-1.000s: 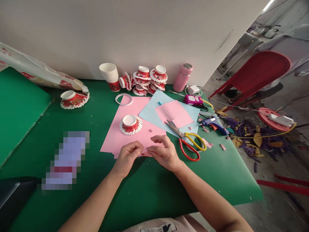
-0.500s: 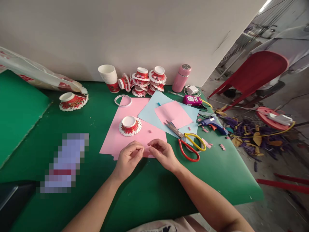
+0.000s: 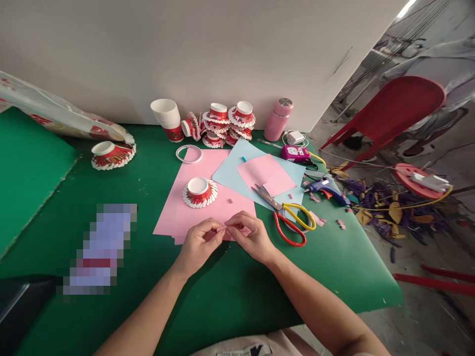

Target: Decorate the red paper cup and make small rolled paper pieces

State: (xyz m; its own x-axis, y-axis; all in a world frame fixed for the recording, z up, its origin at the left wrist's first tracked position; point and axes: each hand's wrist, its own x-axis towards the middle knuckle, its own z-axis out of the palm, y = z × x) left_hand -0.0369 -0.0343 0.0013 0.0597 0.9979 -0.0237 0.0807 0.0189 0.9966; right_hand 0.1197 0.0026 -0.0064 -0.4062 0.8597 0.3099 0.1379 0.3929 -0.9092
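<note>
At the near edge of the pink sheet (image 3: pixel 208 207) on the green desk (image 3: pixel 230 287), the left hand (image 3: pixel 198 244) and right hand (image 3: pixel 250 237) meet fingertip to fingertip, both pinched shut on a small pink paper scrap (image 3: pixel 222 229). Just beyond them a fringed paper cup (image 3: pixel 199 191) sits on the sheet, with scissors (image 3: pixel 287 217) to the right.

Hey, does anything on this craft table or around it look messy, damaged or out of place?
Yes. Small pink paper scraps lie scattered on the green table beside the scissors, and purple and yellow cuttings litter the floor to the right. One fringed paper cup by the wall lies tipped on its side.
</note>
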